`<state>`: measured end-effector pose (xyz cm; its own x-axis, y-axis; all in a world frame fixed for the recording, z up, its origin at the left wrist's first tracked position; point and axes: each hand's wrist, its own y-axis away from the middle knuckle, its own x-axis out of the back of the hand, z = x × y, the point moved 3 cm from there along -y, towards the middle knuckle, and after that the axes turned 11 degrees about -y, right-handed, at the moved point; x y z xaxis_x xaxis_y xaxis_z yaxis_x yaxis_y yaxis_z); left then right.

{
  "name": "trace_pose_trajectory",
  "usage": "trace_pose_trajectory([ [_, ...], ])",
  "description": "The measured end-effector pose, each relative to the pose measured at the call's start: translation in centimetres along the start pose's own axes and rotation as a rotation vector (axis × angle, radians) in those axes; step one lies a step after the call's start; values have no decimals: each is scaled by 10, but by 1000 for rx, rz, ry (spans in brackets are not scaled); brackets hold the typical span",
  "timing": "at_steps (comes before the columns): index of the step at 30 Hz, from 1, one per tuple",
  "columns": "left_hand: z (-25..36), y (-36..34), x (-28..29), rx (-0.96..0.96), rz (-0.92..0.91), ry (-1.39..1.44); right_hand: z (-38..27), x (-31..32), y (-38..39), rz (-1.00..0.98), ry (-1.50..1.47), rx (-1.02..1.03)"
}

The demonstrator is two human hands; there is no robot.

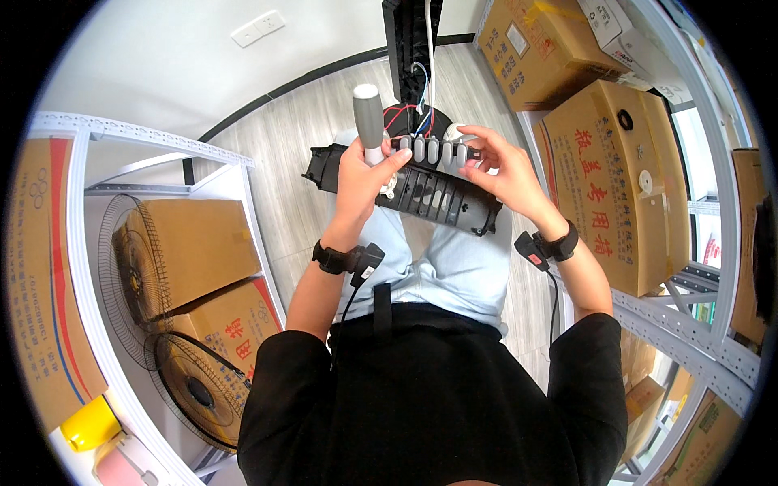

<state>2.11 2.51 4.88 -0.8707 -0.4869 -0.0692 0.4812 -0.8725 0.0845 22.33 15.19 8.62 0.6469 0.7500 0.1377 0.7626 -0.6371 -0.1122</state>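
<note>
My left hand (362, 180) is closed around a screwdriver with a thick grey handle (369, 117) pointing up. Its thumb also presses the left end of a black strip with several grey oval push buttons (433, 151). The right end of that button strip is pinched by the fingers of my right hand (506, 170). Under both hands a long black plastic housing (454, 204) with slots lies across my thighs. Red and blue wires (423, 121) run behind the strip toward a tall black column (401, 49). What the screwdriver's tip touches is hidden.
Wire fan guards (190, 389) lean by cardboard boxes (203, 251) on the left, inside a white metal rack (162, 121). At right, large cartons (616, 186) stand on another rack (697, 348). A white cable (430, 49) runs along the column.
</note>
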Motion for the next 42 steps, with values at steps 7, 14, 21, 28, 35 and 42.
trace_pose_trajectory([
  [7, -2, 1, -5, 169, -139, 185, 15, 0, -8, 34, -217, -12],
  [14, 2, 5, 2, 158, -164, 151, -7, 14, -21, 11, -80, 77],
  [21, 8, 7, 13, 108, -78, 109, -47, 12, -40, -133, 263, -58],
  [28, 18, 18, 8, 42, -133, 55, -59, -28, -52, -414, 432, -85],
  [35, 14, 18, 9, 71, -77, 9, -52, -49, -53, -331, 258, -23],
  [42, 11, 21, 20, 120, -11, 208, -22, -40, -16, -209, 136, -258],
])
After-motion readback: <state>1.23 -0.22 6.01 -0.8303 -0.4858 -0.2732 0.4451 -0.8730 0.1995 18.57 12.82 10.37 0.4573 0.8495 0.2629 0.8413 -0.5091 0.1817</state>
